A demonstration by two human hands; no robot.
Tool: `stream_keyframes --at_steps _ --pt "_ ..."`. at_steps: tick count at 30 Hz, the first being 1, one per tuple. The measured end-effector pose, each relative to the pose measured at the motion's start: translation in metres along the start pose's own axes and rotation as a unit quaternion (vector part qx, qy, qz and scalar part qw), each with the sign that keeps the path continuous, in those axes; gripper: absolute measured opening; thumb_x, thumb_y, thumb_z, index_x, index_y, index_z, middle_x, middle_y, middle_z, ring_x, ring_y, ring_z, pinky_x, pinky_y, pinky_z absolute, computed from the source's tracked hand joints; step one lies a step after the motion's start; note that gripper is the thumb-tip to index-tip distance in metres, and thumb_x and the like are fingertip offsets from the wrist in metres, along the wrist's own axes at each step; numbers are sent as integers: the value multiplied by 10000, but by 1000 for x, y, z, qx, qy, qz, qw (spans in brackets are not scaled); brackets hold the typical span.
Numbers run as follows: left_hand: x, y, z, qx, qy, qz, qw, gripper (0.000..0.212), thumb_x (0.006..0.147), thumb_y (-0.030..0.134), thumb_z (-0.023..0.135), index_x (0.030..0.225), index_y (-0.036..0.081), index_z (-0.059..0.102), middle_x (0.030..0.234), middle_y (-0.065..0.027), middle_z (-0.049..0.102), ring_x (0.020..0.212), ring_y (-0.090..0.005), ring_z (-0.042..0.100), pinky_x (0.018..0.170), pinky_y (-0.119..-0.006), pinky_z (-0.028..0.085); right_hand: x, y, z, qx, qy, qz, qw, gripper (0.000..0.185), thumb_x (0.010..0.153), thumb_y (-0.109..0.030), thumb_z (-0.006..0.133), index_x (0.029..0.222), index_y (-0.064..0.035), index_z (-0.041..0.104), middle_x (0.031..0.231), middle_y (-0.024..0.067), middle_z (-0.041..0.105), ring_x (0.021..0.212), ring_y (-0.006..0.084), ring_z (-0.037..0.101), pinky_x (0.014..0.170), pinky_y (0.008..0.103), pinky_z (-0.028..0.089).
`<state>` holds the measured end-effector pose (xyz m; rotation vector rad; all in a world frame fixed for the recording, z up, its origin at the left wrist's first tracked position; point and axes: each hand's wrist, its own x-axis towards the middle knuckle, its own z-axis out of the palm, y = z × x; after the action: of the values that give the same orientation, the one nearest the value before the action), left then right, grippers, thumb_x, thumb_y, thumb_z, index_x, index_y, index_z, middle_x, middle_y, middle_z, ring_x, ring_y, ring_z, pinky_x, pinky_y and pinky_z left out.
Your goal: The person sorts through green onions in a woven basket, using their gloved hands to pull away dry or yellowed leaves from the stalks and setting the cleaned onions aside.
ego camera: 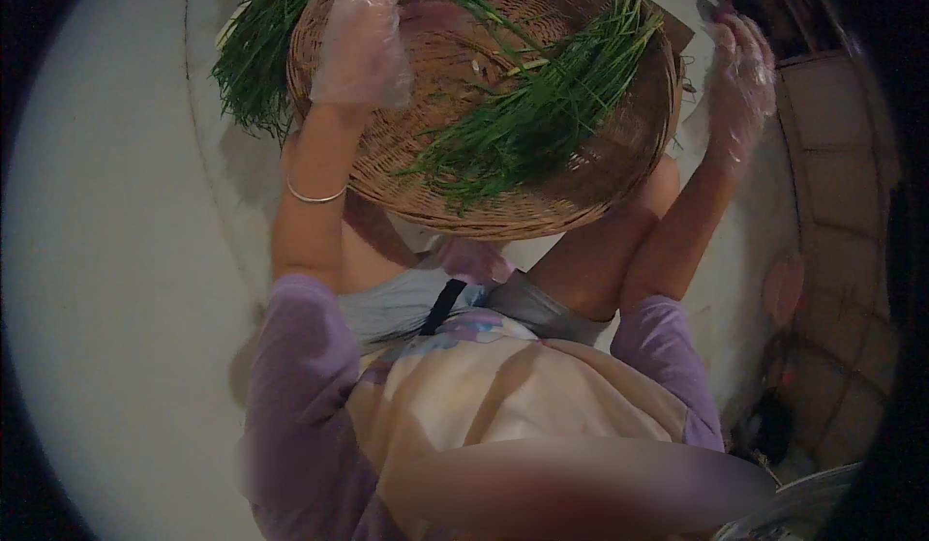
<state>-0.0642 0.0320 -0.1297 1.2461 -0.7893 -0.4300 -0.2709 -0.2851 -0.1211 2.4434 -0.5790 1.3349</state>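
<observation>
A round wicker basket (406,200) sits before me, over and between my knees. Inside it lies a loose bunch of long, thin green leaves (537,113), probably chives or a similar herb. My left hand (366,36), in a clear plastic glove, reaches over the basket's left side and grips a few green stalks (472,4) that slant down towards the bunch. Also gloved, my right hand (740,76) is raised outside the basket's right rim. Something small and dark shows by its fingertips; whether it is held is unclear.
Another bunch of greens (261,62) lies against the basket's left side. A brown flat-edged piece (675,29) juts out past the right rim. Pale floor (123,251) spreads to the left, brown tiles (835,185) to the right. A metal rim (805,494) shows at lower right.
</observation>
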Motion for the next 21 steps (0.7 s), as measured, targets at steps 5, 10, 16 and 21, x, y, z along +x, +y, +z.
stream_keyframes --at_steps 5,10,16,21 --pt "1 13 15 -178 84 -125 972 315 1005 165 574 1282 17 604 1117 -145 685 961 -248 657 872 -424 528 -15 -95 -23 511 -255 221 791 302 930 -292 613 1132 -77 679 1133 82 678 1063 207 609 950 338 464" --pt "1 -10 3 92 90 80 988 291 1009 231 576 1194 20 657 1143 -141 654 992 -241 663 906 -421 534 -17 -135 -33 719 -384 295 498 332 937 -255 595 1139 4 646 1033 107 679 927 192 615 864 305 498" --pt "8 -9 -17 0 17 231 973 318 1046 228 493 1231 8 630 1237 -129 616 1030 -220 647 914 -384 529 -4 -131 -48 707 -519 248 412 420 949 -261 582 1196 78 572 779 32 600 598 80 508 551 216 449" --pt "9 -20 -83 -74 -75 79 991 350 1060 196 437 1318 8 581 1297 -112 606 1055 -215 640 928 -359 517 -7 -123 -47 664 -542 292 424 451 936 -277 573 1227 67 587 754 -10 577 570 23 456 453 148 339"
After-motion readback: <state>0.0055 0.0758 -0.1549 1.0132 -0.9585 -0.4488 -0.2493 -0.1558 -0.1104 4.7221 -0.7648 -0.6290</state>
